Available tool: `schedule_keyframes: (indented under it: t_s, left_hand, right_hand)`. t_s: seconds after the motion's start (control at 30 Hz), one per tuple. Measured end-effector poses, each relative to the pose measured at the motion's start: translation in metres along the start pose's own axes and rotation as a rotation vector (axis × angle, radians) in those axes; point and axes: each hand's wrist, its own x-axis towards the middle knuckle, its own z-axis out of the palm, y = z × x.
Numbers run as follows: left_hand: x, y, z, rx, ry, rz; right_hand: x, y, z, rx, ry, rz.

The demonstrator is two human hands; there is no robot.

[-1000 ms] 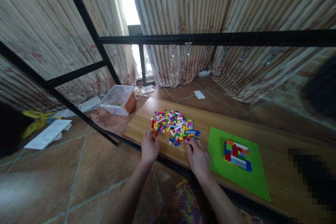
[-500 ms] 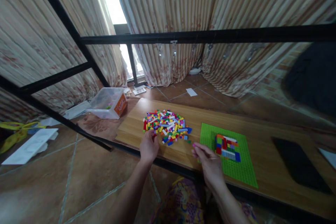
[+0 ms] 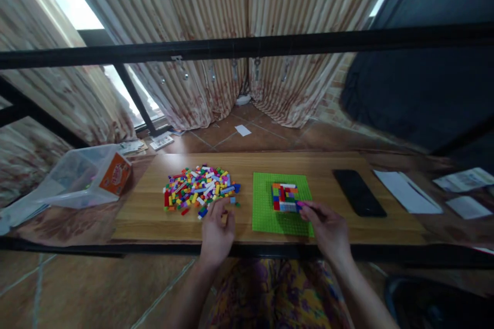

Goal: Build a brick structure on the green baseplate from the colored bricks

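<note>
My right hand (image 3: 329,229) pinches a small pink toy brick (image 3: 301,205) between thumb and fingertips. It holds the brick at the near right corner of a low block of multicoloured bricks (image 3: 283,193); whether the two touch is unclear. That block stands on a green studded baseplate (image 3: 264,221). Resting at the near edge of a heap of loose bricks (image 3: 196,187), my left hand (image 3: 218,229) has its thumb and fingers loosely curved and apart. No brick can be made out in its grasp.
The wooden table (image 3: 146,221) has a black phone-like slab (image 3: 358,193) and white paper (image 3: 407,193) to the right. A clear plastic box (image 3: 81,175) with an orange label stands left. A black metal bar (image 3: 247,47) crosses beyond the table.
My right hand has carried the pink brick from left of the baseplate to the brick block's near right corner. My left hand stays by the heap. The view has turned right.
</note>
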Motion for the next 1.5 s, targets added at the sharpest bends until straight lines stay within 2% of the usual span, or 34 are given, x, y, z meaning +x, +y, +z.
schedule_keyframes:
  t_s: [0.1, 0.17, 0.3, 0.43, 0.67, 1.0, 1.27, 1.5]
  left_hand:
    - [0.008, 0.018, 0.025, -0.059, -0.121, 0.046]
    - [0.018, 0.025, 0.041, -0.08, -0.173, 0.07]
    - [0.041, 0.032, 0.069, -0.073, -0.24, 0.062]
    - [0.059, 0.037, 0.089, -0.043, -0.294, 0.054]
    - [0.077, 0.047, 0.107, -0.098, -0.398, 0.008]
    - [0.087, 0.045, 0.135, -0.309, -0.511, -0.088]
    - [0.086, 0.047, 0.144, -0.31, -0.469, -0.16]
    - [0.082, 0.049, 0.147, -0.323, -0.435, -0.138]
  right_hand:
    - [0.022, 0.0, -0.008, -0.253, -0.027, -0.175]
    - [0.037, -0.001, -0.007, -0.346, -0.059, -0.263]
    - [0.059, -0.001, 0.002, -0.43, -0.12, -0.393]
    - [0.072, 0.005, 0.012, -0.461, -0.154, -0.454]
    - [0.083, 0.014, 0.019, -0.458, -0.199, -0.421]
    - [0.09, 0.021, 0.026, -0.282, -0.194, -0.301]
    - [0.088, 0.02, 0.03, -0.199, -0.244, -0.184]
    - [0.09, 0.022, 0.031, -0.175, -0.203, -0.132]
